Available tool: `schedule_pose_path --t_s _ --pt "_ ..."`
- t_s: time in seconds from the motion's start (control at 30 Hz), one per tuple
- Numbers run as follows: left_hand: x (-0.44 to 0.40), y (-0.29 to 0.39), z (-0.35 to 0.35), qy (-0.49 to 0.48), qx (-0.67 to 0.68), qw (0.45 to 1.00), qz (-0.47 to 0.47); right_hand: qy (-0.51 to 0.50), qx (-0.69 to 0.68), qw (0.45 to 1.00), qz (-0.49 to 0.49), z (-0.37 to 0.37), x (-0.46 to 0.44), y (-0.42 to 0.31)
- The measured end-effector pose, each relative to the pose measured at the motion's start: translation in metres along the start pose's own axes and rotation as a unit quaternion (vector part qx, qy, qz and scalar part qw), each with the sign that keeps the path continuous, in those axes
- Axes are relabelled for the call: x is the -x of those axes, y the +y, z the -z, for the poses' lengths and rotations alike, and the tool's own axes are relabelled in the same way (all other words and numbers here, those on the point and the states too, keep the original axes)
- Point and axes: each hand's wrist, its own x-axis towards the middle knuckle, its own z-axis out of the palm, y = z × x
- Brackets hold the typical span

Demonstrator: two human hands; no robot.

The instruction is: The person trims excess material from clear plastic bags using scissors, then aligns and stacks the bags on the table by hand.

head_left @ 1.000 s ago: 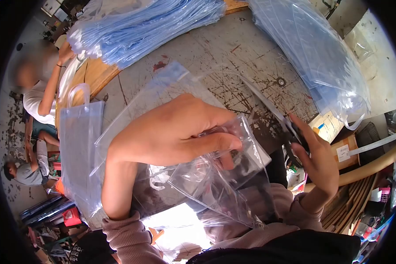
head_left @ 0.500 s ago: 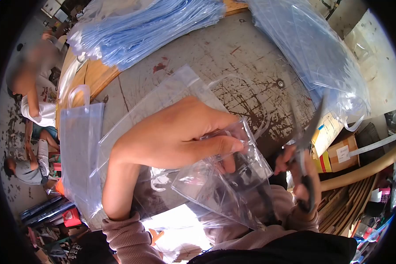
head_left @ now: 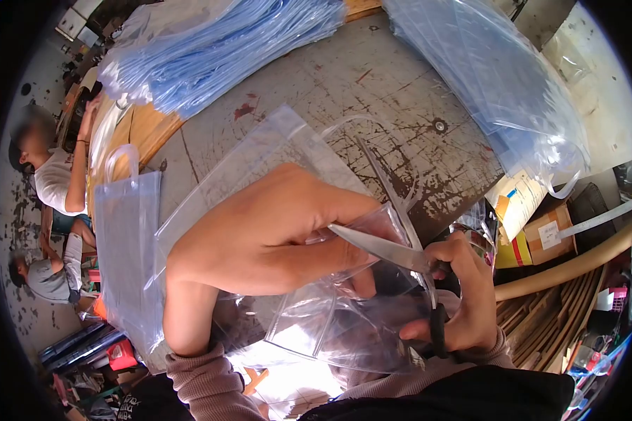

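Observation:
My left hand point(head_left: 274, 235) is bent over a clear plastic bag point(head_left: 267, 154), its thumb and fingers pinching the bag's folded upper part. The bag lies partly on the table and hangs over the near edge, with a clear loop handle point(head_left: 414, 158) beyond my fingers. My right hand point(head_left: 470, 295) grips black-handled scissors point(head_left: 390, 250). Their blades are spread on either side of the plastic edge, close to my left fingertips. Whether they touch the plastic I cannot tell.
A worn, scratched table point(head_left: 316, 84) lies ahead. A thick stack of bluish plastic bags point(head_left: 239, 56) is at the back, another pile point(head_left: 491, 77) at back right. One handled bag point(head_left: 126, 238) hangs at the left edge. A cardboard box point(head_left: 546, 235) stands right. Two people sit left.
My right hand has brought the scissors leftward from the side to the plastic edge, blades now spread around it. My left hand keeps its pinch. One person at left has shifted posture.

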Motion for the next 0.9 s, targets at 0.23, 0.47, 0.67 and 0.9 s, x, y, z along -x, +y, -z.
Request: schedule_pose_path --t_s 0.23,0.47,0.67,0.9 --pt "0.0 -0.001 -0.004 -0.009 0.047 0.999 0.024 -0.034 -0.119 0.992 -0.01 -0.005 0.001 0.014" --pt "-0.001 0.004 -0.005 0.007 0.129 0.987 0.094 -0.096 -0.352 0.927 -0.085 -0.012 0.003 0.024" --pt "-0.002 0.007 0.0 -0.02 0.087 0.991 0.1 -0.06 -0.407 0.903 -0.123 -0.015 0.0 0.018" --pt "-0.003 -0.001 -0.005 0.003 0.153 0.982 0.114 -0.054 -0.384 0.916 -0.103 -0.018 0.001 0.025"
